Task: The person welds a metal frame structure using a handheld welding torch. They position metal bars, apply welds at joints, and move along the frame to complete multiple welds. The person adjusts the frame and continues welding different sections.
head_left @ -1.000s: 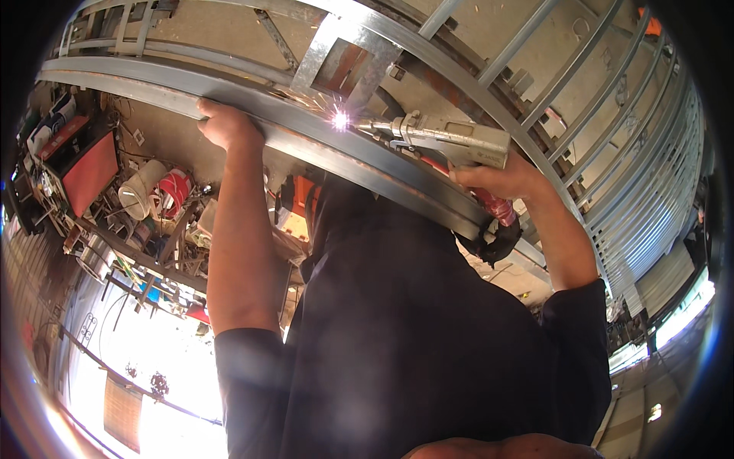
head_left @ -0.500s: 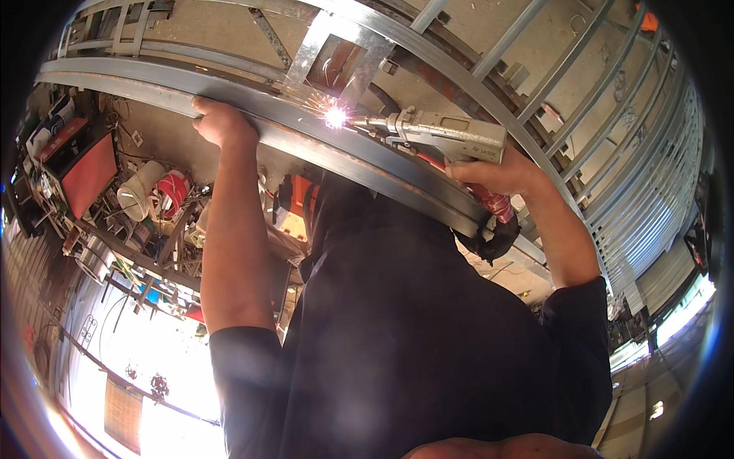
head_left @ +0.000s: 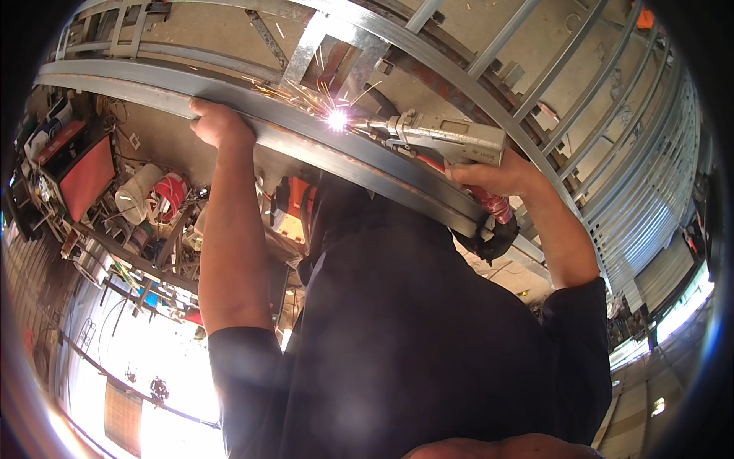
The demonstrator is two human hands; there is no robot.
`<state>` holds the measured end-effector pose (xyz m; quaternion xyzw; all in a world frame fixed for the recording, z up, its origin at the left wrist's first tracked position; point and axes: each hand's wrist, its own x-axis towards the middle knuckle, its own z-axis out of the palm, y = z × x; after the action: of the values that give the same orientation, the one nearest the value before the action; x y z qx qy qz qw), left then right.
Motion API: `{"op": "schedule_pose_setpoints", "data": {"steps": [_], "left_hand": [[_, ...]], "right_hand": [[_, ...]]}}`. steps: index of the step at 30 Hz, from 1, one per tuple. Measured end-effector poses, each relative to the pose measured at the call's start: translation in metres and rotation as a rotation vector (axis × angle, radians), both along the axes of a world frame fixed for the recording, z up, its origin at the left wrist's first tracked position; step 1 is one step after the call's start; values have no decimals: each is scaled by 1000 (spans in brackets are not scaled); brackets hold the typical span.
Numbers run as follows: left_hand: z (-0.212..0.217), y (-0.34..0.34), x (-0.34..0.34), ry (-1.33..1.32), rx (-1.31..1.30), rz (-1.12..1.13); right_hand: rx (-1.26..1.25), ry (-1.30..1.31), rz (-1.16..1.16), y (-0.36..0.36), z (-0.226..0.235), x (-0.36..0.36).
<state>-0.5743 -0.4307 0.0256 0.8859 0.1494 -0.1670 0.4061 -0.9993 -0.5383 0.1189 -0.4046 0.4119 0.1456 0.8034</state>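
A long grey steel beam (head_left: 348, 157) with a lengthwise groove crosses in front of me, sloping down to the right. My left hand (head_left: 222, 125) is closed on its near edge, left of the middle, with the fingers curled and partly hidden. In my right hand (head_left: 493, 174) is a metal-bodied welding gun (head_left: 447, 134), held with its nozzle pointing left. A bright pinkish-white glow burns at the nozzle tip on the beam's far side, throwing orange sparks up and left. Red wrapping (head_left: 493, 203) covers part of the gun's handle below my fingers.
Beyond the beam lies a shiny square metal plate (head_left: 306, 50). A barred metal frame (head_left: 527, 99) stretches across the far right. At left are a red-panelled box (head_left: 88, 176), a whitish bucket (head_left: 136, 195) and cluttered tools. A dark hose end (head_left: 489, 245) hangs beneath the gun.
The sparks now fan out wider, up and to the left. Both hands, the welding gun and the beam stay almost where they were.
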Motion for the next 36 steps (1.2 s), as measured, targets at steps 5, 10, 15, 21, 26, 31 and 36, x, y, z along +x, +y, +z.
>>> {"op": "schedule_pose_setpoints", "data": {"steps": [5,10,15,21,26,31,36], "left_hand": [[3,-4,-3,-6,-5,-4],[-48,25,28,-117,325,-325],[-12,-1,6,-26,90,-22],[-15,7,12,-19,-3,-44],[-4,15,15,103,-41,-161],[52,-28,-37,-853,216,-798],[66,-154,-191,-61,-332,-1503]], "right_hand": [[-15,-17,-15,4,2,-4],[-48,22,-104,5,32,-27],[-290,210,-164,24,83,-87],[-447,375,-431,63,177,-173],[-504,788,-359,29,284,-200],[-452,782,-127,-54,268,-191],[-421,543,-2,-115,174,-162]]}}
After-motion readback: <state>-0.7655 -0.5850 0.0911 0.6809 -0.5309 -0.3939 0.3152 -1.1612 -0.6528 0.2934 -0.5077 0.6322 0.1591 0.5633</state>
